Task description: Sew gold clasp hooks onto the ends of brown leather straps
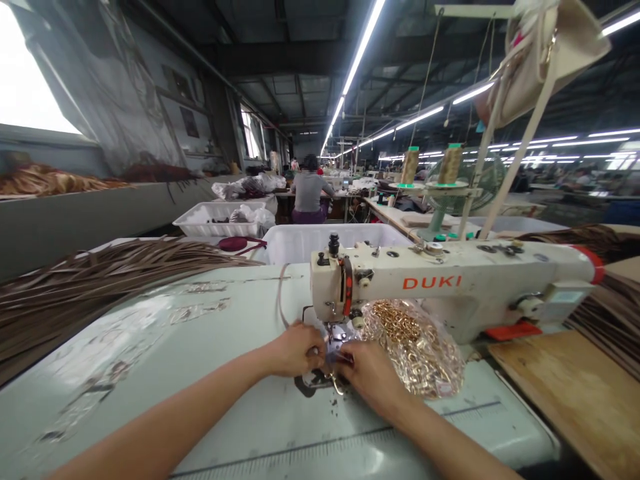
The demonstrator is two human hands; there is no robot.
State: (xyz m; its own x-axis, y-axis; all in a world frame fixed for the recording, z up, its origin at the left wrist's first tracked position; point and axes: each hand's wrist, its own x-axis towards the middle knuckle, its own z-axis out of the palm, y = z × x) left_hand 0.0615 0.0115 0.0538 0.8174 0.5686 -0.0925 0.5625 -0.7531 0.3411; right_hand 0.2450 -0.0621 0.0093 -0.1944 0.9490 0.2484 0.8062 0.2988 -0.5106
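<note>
My left hand (300,350) is closed at the needle area of the sewing machine (385,277), its fingers pinching a thin brown strap (281,300) that trails away behind the hand. Just right of it, my right hand (373,377) is pinched too, with its fingertips close to the presser foot (340,333). A gold metal hook (338,385) shows at those fingertips; the exact grip is partly hidden. Beside my right hand, under the machine arm, lies a clear plastic bag of gold metal hardware (415,347).
Long brown strips (100,273) are heaped on the left of the table (240,413). A white bin (335,240) stands behind the machine. At right are a wooden board (575,393) and thread cones (450,165). A seated person (311,193) is farther back.
</note>
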